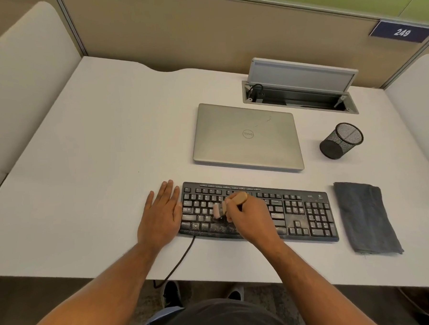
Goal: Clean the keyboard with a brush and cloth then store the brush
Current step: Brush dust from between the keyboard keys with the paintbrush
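Now right hand (248,220) pinches brush (231,203) mid-keyboard (298,207); left hand (159,215) spread flat at kbd's left edge.

Bright even overhead light, soft shadows, wide-angle edge distortion.

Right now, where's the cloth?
In the head view the folded grey cloth lies flat on the desk at the right, just beyond the keyboard's right end and nearer the person than the mesh pen cup.
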A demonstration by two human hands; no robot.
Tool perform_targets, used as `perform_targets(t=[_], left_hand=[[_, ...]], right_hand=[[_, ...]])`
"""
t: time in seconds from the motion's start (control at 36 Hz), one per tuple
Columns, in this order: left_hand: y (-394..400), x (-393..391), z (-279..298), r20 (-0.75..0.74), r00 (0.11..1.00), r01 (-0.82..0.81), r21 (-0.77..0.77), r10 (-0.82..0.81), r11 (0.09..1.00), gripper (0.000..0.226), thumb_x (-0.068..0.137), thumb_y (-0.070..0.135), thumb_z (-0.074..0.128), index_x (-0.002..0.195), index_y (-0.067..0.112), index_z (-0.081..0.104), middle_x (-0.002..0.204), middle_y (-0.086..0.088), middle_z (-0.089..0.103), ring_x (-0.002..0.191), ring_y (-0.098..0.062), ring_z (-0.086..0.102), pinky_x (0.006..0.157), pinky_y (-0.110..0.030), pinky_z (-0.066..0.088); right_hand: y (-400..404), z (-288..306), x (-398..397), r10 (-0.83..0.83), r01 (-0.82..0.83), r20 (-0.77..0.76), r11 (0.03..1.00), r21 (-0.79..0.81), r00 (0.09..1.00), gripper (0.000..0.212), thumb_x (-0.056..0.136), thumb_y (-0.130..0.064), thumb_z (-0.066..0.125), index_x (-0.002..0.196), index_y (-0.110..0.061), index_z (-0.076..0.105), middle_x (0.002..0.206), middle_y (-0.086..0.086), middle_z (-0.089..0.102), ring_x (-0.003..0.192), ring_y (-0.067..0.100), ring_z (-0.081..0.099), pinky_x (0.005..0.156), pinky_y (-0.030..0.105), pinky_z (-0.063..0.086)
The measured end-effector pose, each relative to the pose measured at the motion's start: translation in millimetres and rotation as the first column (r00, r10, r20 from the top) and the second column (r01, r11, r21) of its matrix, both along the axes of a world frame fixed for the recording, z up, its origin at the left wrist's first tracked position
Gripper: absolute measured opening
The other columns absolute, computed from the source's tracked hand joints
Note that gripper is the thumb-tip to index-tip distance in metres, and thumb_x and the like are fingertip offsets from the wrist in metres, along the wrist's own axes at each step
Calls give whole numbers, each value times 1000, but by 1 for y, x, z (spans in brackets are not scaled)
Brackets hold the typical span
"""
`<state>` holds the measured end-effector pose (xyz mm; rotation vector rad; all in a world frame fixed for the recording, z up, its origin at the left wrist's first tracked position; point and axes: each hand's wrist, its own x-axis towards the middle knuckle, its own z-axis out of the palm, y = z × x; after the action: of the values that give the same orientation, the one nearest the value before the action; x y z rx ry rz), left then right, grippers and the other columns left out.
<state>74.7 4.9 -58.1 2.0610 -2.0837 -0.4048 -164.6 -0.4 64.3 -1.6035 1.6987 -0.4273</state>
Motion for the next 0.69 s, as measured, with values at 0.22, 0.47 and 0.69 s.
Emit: perform_targets(t=[0.22,0.47,0.69], left_hand=[[1,0,0,2,1000,2,0,-2,1000,66,104,45,3,163,21,20,170,4,7,157,-9,-3,128,-43,4],[0,0,-2,0,1000,-1,0,1,1000,66,104,46,2,163,21,20,170,4,6,156,-8,-4,128,-42,3],[0,0,-2,-6,1000,-1,-7,1,1000,67,104,46,3,162,20,23,170,4,9,157,-9,-1,128,-41,2]], right_hand=[[1,-4,-2,26,-25,-22,999,43,999,29,98,-26,54,76,-21,71,67,-2,72,68,18,70,71,46,62],[7,-5,9,30,-30,60,1000,4,998,19,104,-29,54,98,-29,72,79,-7,74,72,12,68,63,28,55],[1,-3,10,-8,8,69,1000,2,998,21,104,-33,55,98,-25,73,75,-3,74,61,11,64,59,31,54]])
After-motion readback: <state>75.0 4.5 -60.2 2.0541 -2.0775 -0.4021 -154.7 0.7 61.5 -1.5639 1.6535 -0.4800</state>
